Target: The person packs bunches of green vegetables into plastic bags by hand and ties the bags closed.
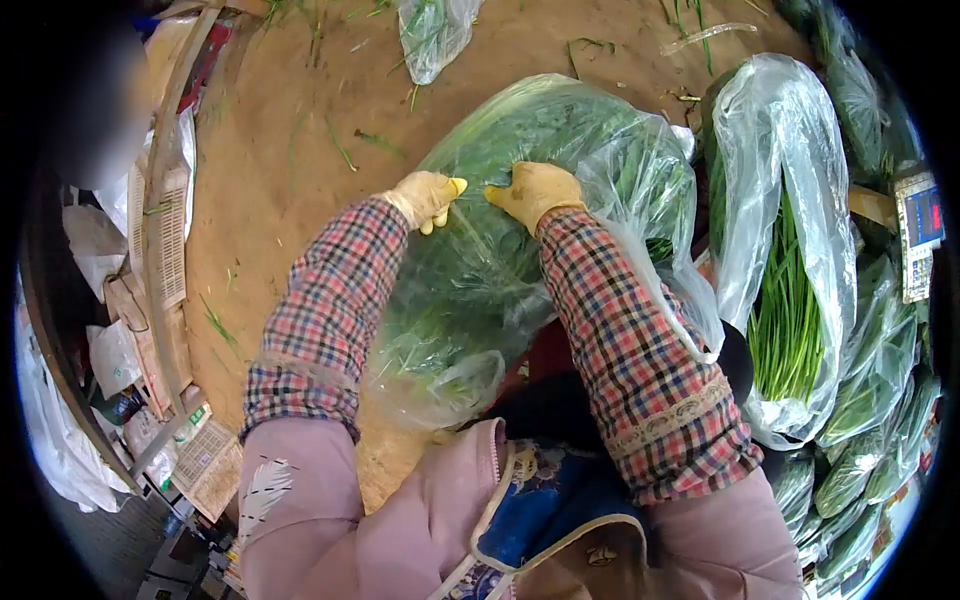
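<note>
A large clear plastic bag (470,270) full of long leafy greens lies in front of me, its loose opening spread on the right side. My left hand (425,200), in a cream glove with yellow fingertips, is closed on the film at the bag's upper left. Gloved the same way, my right hand (540,195) pinches the film a short distance to the right, thumb pointing left. The greens under the plastic are blurred by folds. Both forearms wear checked sleeve covers.
To the right stands an open plastic bag (785,250) with green chive-like stalks (783,320) showing. Filled bags (855,400) are piled beyond it, near a scale display (920,230). Loose green scraps lie on the brown surface (270,200). A wooden rail (160,190) edges the left.
</note>
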{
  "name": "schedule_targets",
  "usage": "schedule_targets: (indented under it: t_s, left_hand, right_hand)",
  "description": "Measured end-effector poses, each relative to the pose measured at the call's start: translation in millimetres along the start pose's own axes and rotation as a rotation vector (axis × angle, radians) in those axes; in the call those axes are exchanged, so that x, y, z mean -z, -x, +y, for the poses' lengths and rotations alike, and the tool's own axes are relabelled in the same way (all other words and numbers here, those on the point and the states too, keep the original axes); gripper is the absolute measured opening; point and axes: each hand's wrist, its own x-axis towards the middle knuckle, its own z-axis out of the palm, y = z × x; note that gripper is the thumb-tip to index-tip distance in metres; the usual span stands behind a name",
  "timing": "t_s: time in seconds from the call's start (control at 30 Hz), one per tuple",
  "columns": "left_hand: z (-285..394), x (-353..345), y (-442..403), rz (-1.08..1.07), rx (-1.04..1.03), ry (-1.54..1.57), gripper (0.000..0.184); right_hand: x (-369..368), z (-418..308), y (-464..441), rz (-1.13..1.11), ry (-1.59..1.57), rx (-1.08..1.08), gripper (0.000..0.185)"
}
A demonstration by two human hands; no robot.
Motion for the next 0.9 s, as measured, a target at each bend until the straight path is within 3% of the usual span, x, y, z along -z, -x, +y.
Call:
schedule_targets:
  t_s: [0.07,0.17,0.27,0.33,0.4,0.43,0.47,0.53,0.57,0.67,0.7,0.77,0.9]
  left_hand:
    - [-6.0,-15.9,9.4,0.090,0.051,0.262,0.053]
    - [-3.6,-55.6,44.3,0.520,0.008,1.079,0.044]
    - [10.5,-68.6,65.7,0.598,0.118,1.199,0.041]
    - [27.4,-75.9,66.8,0.826,0.154,1.219,0.056]
    - [4.0,-69.3,54.5,0.643,-0.070,1.408,0.053]
    - [18.0,-61.0,55.9,0.763,0.038,1.247,0.052]
    - [23.4,-56.4,54.6,0.753,-0.024,1.482,0.053]
    - [10.4,-69.5,50.6,0.671,-0.150,1.587,0.059]
    - [19.3,-61.8,58.1,0.558,0.108,1.668,0.063]
    - [31.3,-30.9,64.3,0.524,0.368,1.021,0.058]
    - [28.9,-27.1,55.9,0.539,0.335,1.006,0.058]
    - [11.3,-30.4,28.8,0.327,0.340,0.644,0.052]
    - [-12.8,-53.4,9.9,0.435,0.228,0.900,0.042]
  right_hand:
    - [-3.5,3.1,-0.6,0.065,-0.018,0.022,0.052]
    - [-3.8,5.0,-3.9,0.039,-0.027,0.010,0.051]
    - [-4.0,5.4,-3.7,0.073,-0.052,0.047,0.050]
    - [-4.2,-1.1,2.6,0.065,-0.060,0.039,0.050]
    - [7.7,-5.8,6.0,0.091,-0.057,0.031,0.047]
    - [-7.1,-2.3,4.0,0.241,-0.069,0.047,0.046]
    - [-14.7,1.2,-0.4,0.281,-0.066,0.048,0.048]
    - [-25.2,5.5,3.8,0.200,-0.081,0.065,0.050]
    - [-32.7,7.2,2.8,0.164,-0.116,0.035,0.051]
    - [-37.4,1.0,2.3,0.204,-0.151,0.046,0.050]
    - [-32.4,1.0,4.3,0.240,-0.155,0.042,0.050]
    - [-31.2,1.2,16.3,0.210,-0.137,0.040,0.050]
    - [-29.5,7.4,35.5,0.231,-0.259,0.066,0.051]
